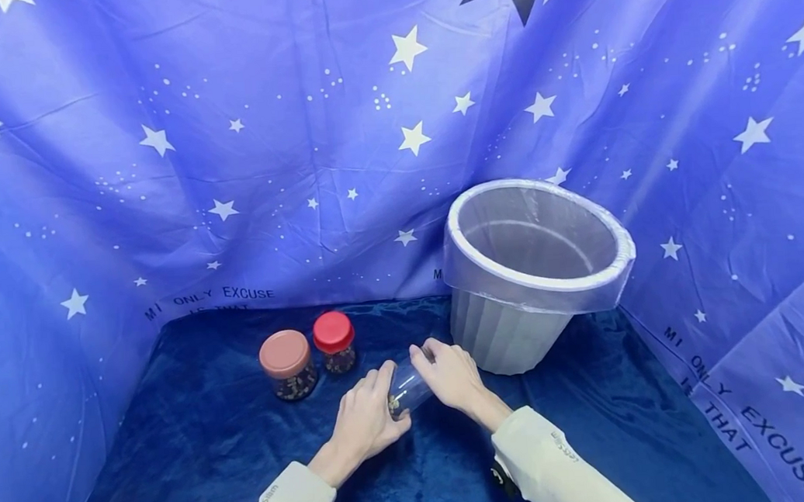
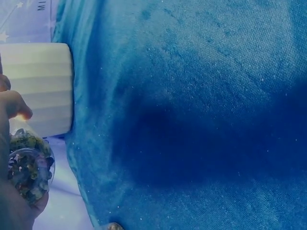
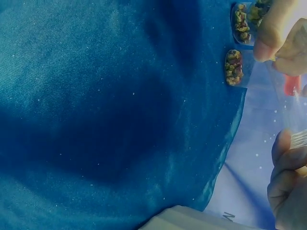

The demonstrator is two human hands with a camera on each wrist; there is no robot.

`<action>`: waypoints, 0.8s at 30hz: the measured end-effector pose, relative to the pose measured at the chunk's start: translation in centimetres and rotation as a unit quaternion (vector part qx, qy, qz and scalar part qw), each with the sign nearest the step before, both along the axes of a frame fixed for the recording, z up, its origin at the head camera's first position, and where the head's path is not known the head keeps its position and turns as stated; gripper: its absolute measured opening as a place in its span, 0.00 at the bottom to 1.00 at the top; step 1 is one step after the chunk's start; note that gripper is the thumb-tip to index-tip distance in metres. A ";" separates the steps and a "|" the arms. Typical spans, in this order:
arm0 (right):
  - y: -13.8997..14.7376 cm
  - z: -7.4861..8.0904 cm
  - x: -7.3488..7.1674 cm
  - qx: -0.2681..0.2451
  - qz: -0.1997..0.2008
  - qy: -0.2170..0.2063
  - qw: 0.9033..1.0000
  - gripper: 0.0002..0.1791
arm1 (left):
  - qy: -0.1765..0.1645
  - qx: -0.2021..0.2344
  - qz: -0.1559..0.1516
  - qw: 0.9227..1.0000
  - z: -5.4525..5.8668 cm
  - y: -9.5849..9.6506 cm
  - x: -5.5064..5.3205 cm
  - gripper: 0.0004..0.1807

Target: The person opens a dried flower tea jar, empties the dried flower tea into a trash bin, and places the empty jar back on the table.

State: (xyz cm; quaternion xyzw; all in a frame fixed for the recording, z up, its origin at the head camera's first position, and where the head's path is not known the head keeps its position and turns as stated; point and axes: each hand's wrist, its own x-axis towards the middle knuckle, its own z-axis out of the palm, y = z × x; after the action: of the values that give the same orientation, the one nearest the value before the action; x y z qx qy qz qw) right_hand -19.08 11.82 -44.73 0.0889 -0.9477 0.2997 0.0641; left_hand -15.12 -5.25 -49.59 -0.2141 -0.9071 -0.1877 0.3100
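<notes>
A clear jar (image 1: 410, 386) with a small amount of dried mixed bits inside is held tilted between both hands, above the blue cloth. My left hand (image 1: 366, 417) grips its lower end, where the bits (image 2: 29, 167) gather. Curled around the other end are the fingers of my right hand (image 1: 454, 376); a pale ridged edge (image 3: 299, 139) shows by them in the right wrist view. Whether that edge is a lid or the jar's threaded neck I cannot tell. Left of the hands stand a jar with a brown-pink lid (image 1: 287, 364) and a smaller jar with a red lid (image 1: 334, 341), both containing dark bits.
A pale ribbed bin (image 1: 513, 336) lined with a clear bag stands behind and right of my right hand. Dark blue velvety cloth (image 1: 198, 436) covers the table. Blue-violet star-printed curtain (image 1: 311, 148) surrounds it at the back and sides.
</notes>
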 end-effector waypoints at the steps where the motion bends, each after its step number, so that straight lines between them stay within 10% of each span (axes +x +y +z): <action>1: 0.1 0.0 0.0 0.000 0.001 0.004 1.000 0.18 | 0.001 0.001 -0.003 1.000 0.0 0.0 0.0 0.42; 24: 1.0 -0.4 0.2 -0.017 0.075 0.106 0.991 0.12 | -0.065 0.020 -0.044 0.997 1.0 -0.3 -0.2 0.40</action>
State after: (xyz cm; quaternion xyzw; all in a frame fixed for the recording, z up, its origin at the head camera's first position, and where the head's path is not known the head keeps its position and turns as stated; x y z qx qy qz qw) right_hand -18.86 12.84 -45.13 0.1896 -0.9211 0.3084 0.1434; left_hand -15.29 -5.60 -48.60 -0.2349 -0.9112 -0.2327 0.2459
